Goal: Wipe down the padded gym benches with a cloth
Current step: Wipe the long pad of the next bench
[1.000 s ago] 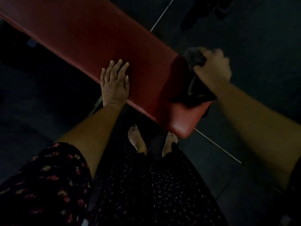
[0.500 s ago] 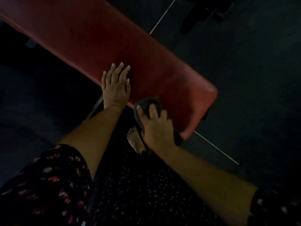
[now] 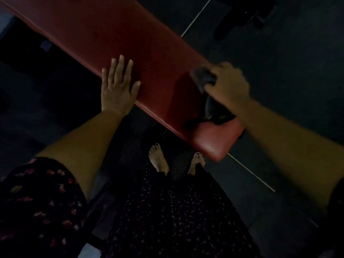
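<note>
A long red padded bench (image 3: 119, 40) runs diagonally from the upper left down to its rounded end at the lower right. My left hand (image 3: 117, 86) lies flat on the near edge of the pad, fingers straight and spread. My right hand (image 3: 228, 85) grips a dark cloth (image 3: 203, 77) and holds it against the far side of the pad near the bench's end. Part of the cloth trails down over the pad below my wrist. The scene is dim and my right hand is blurred.
My bare feet (image 3: 158, 159) stand on the dark floor just under the bench's near edge. A thin white line (image 3: 251, 174) crosses the floor on the right. Dark gym equipment (image 3: 242, 13) stands at the upper right. My dark floral clothing fills the bottom.
My right hand swept the cloth from the near edge of the pad, beside my left hand, across to the far side near the bench's end. My left hand stayed in place.
</note>
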`<control>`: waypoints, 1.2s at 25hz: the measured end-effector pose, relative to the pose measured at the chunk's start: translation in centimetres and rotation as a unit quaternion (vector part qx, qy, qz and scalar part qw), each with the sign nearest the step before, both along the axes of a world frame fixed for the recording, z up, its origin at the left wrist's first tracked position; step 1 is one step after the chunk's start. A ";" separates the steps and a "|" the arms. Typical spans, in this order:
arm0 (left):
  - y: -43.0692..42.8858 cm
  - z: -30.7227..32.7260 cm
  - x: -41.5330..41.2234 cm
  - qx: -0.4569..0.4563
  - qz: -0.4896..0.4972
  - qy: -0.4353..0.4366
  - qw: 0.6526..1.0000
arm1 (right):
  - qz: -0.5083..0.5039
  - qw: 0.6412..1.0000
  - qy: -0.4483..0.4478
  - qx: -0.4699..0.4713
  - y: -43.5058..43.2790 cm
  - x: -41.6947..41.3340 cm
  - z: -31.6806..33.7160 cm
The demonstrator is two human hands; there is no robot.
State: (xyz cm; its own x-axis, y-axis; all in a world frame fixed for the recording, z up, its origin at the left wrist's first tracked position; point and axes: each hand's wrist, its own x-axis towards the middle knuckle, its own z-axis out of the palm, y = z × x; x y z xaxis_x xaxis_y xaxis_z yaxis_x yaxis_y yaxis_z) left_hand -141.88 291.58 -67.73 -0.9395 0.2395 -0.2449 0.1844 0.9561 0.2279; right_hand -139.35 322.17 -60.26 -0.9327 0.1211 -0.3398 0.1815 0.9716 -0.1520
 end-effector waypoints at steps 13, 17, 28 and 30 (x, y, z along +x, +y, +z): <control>-0.3 -0.4 -0.3 0.018 -0.009 -0.033 0.999 | 0.119 0.992 -0.013 0.051 -11.5 8.4 -0.8; -0.3 -0.2 -0.4 0.007 -0.012 -0.029 0.999 | 0.300 0.952 -0.060 -0.019 -16.3 13.6 -1.5; -0.4 -0.1 -0.6 0.018 -0.017 -0.049 0.999 | 0.171 0.985 -0.003 0.028 -2.7 -1.2 -0.8; -0.4 -0.1 -0.7 0.018 -0.015 -0.055 0.998 | 0.013 0.997 -0.030 0.069 1.1 -4.5 -0.5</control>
